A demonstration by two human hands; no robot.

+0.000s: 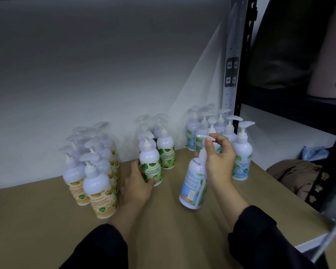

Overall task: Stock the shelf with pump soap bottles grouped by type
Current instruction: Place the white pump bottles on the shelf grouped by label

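Note:
Three groups of white pump soap bottles stand on the brown shelf board [47, 220]: yellow-labelled ones [103, 193] at the left, green-labelled ones [166, 152] in the middle, blue-labelled ones [241, 158] at the right by the post. My left hand [138, 183] grips the front green bottle [150, 166] from its left side, low on the label. My right hand [218, 158] holds a blue-labelled bottle [193, 185] by its pump neck, tilted with its back label towards me, in front of the blue group.
A black and grey shelf post [239, 65] rises at the right edge of the shelf. Beyond it sits a lower white shelf with a brown bundle [297, 177] and a blue bag [314, 152]. A white wall backs the bottles.

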